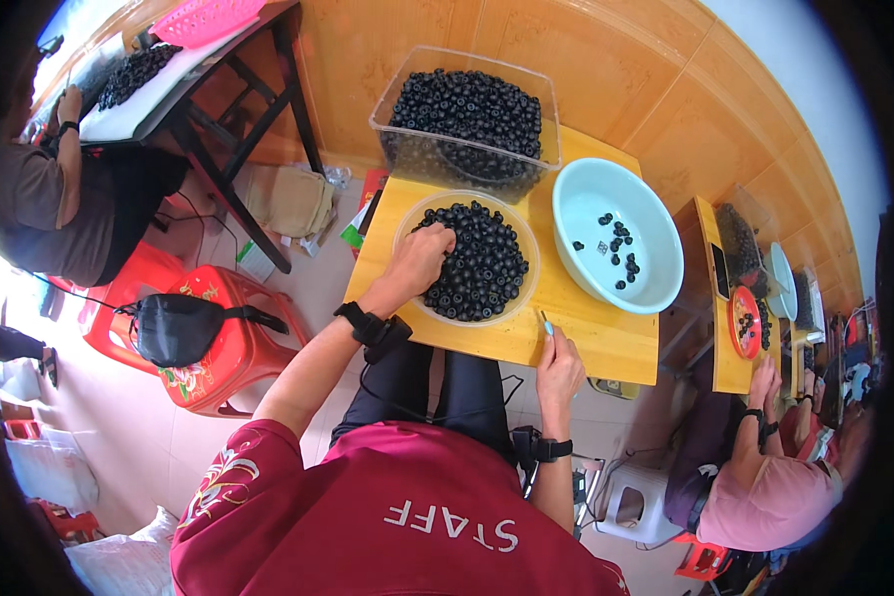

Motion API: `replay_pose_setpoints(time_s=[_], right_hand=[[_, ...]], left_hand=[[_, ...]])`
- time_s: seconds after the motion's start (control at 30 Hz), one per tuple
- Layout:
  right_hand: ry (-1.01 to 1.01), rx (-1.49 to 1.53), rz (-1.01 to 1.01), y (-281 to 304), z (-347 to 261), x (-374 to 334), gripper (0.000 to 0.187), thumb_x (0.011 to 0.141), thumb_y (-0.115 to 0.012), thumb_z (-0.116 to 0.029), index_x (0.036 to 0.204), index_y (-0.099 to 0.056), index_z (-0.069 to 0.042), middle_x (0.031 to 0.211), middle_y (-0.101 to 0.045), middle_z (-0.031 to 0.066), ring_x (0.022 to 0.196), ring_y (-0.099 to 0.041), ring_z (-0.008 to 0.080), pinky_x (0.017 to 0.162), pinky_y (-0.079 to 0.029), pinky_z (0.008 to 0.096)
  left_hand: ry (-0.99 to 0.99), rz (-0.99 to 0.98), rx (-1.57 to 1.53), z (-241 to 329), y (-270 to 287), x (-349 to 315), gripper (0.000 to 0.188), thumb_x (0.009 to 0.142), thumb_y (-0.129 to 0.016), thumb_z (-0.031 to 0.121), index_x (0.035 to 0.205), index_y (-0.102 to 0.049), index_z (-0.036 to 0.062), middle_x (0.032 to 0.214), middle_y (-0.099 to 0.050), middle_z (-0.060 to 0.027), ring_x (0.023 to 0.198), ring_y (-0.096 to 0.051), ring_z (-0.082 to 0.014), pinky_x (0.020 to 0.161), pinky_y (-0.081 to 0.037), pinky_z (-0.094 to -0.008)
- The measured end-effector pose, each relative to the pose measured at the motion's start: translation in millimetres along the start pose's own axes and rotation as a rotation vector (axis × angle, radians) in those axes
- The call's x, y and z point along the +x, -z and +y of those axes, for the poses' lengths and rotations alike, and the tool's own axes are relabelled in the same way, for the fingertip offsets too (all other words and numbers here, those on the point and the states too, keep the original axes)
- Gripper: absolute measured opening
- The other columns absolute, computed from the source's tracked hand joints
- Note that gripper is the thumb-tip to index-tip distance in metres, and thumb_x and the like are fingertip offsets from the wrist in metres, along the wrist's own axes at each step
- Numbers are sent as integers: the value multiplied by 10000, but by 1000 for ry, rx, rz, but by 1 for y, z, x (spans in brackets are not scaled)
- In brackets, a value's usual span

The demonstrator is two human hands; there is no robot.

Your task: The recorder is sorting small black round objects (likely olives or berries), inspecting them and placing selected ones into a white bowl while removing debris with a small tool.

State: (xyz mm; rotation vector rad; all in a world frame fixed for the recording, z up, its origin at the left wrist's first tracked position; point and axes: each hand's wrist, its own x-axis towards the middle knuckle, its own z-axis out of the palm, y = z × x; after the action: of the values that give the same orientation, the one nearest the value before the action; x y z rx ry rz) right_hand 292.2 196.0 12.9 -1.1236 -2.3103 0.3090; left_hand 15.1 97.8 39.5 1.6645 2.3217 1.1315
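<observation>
My left hand (pixel 422 260) reaches into a round clear tub (pixel 403 236) heaped with small black round pieces (pixel 482 260), many showing a ring-like top. Its fingers are closed at the left side of the heap; whatever they pinch is hidden. Over the front edge of the yellow table (pixel 606 343), my right hand (pixel 561 370) is closed around a thin, pen-like tool (pixel 547 325) with a light-blue part, its tip pointing up and away from me. The tool's exact kind is too small to tell. To its right, a pale blue basin (pixel 576 199) holds several scattered black pieces.
Behind the tub, a clear rectangular bin (pixel 467 164) full of black pieces stands against the tiled wall. A red stool (pixel 233 343) with a black bag (pixel 179 328) is at left. Co-workers sit at a white table (pixel 134 114) on the left and another yellow table (pixel 730 368) on the right.
</observation>
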Motion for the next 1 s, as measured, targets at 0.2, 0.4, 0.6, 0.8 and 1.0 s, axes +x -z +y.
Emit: replay_pose_setpoints(time_s=[0.2, 0.4, 0.6, 0.8, 1.0], right_hand=[[13, 3, 8, 3, -2, 0, 222, 886, -554, -165, 1073, -649, -90, 845, -635, 165, 732, -619, 364, 629, -476, 457], [-40, 50, -36, 6, -4, 1, 244, 909, -530, -189, 1063, -654, -46, 876, -648, 196, 775, -629, 363, 669, -479, 434], [38, 497, 65, 31, -47, 7, 233, 884, -553, -106, 1088, -639, -32, 827, -631, 167, 708, -624, 320, 657, -477, 380], [249, 517, 1, 61, -102, 14, 252, 834, -618, -64, 1084, -642, -55, 711, -558, 101, 603, -576, 248, 531, -440, 333], [364, 426, -13, 63, -108, 14, 268, 826, -633, -86, 1093, -644, -81, 685, -533, 74, 581, -557, 244, 518, -437, 355]], left_hand=[[-43, 15, 39, -3, -2, -7, 193, 734, -577, -73, 906, -557, 10, 892, -509, -184, 843, -540, -398, 726, -443, -445], [223, -54, -521, 5, 14, -6, 156, 790, -628, -16, 928, -568, 21, 882, -573, -104, 786, -601, -250, 693, -492, -325], [594, -181, -1578, 57, 29, -29, 116, 902, -544, 49, 1015, -568, 48, 894, -591, -32, 770, -563, -96, 724, -476, -227], [588, -226, -1897, 69, 15, -49, 185, 903, -593, 89, 1078, -593, 30, 953, -643, -64, 826, -632, -117, 763, -536, -233], [563, -227, -1838, 73, 17, -52, 175, 898, -598, 84, 1061, -591, 19, 950, -641, -61, 848, -638, -124, 769, -544, -229]])
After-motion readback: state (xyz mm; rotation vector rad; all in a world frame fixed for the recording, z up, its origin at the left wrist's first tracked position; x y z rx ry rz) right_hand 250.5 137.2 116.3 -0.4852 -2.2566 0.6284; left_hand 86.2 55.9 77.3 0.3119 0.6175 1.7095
